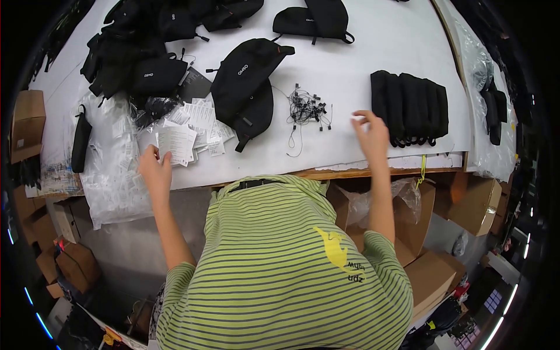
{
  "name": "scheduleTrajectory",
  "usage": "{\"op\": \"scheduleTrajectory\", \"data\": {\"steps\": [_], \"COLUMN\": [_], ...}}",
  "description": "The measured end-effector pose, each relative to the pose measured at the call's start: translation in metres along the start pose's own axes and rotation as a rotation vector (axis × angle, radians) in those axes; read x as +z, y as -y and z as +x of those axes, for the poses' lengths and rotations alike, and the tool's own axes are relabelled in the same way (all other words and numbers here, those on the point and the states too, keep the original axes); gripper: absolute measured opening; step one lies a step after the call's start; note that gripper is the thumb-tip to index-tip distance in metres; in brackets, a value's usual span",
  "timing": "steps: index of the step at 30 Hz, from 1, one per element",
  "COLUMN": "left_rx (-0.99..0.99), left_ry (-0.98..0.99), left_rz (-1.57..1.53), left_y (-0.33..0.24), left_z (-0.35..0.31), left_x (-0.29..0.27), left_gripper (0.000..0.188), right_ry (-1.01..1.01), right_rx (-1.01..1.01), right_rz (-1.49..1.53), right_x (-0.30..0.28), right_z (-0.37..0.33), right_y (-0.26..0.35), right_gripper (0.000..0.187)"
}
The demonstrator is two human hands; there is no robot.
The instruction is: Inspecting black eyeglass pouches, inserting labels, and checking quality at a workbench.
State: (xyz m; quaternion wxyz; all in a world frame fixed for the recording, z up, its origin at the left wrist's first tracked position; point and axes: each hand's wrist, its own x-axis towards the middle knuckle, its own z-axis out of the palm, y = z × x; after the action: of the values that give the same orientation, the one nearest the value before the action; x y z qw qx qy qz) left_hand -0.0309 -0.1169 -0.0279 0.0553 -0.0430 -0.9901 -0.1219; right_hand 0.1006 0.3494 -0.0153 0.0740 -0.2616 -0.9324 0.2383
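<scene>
My left hand (155, 170) is at the lower left corner of some white printed paper slips (177, 143), thumb and fingers closed around that corner. More slips lie loose beneath and beside them. My right hand (372, 139) hovers over the table's near side with its fingers loosely bent and apart; a small white spot shows at the fingertips, too small to make out. It is between a tangle of black tag strings (306, 109) and a row of folded black pouches (409, 108). A black bag (245, 87) lies in front of me, just left of the strings.
More black bags (134, 64) are heaped at the far left, and another black bag (312, 22) lies at the back. A clear plastic bag (114, 169) of slips hangs over the table's front edge. Cardboard boxes (429, 280) stand below on the right.
</scene>
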Motion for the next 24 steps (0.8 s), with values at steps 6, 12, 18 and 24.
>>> {"op": "scheduleTrajectory", "data": {"steps": [6,12,18,24], "left_rx": [-0.139,-0.246,-0.134,0.027], "left_ry": [0.069,-0.064,0.088,0.122], "left_rz": [-0.225,-0.604,-0.872,-0.979], "left_y": [0.006,-0.021,-0.098,-0.133], "left_z": [0.001,-0.008,-0.015,-0.021], "left_x": [-0.012,-0.023,-0.044,-0.044], "left_gripper": [0.019,0.032,0.055,0.025], "right_ry": [0.106,0.139,-0.04,0.201], "right_rx": [0.048,-0.095,-0.219,-0.062], "right_rz": [-0.078,-0.094,0.73,1.426], "right_x": [0.042,0.033,-0.024,-0.036], "right_z": [0.023,0.035,0.026,0.009], "right_y": [0.037,0.041,0.089,0.121], "right_gripper": [0.01,0.009,0.005,0.004]}}
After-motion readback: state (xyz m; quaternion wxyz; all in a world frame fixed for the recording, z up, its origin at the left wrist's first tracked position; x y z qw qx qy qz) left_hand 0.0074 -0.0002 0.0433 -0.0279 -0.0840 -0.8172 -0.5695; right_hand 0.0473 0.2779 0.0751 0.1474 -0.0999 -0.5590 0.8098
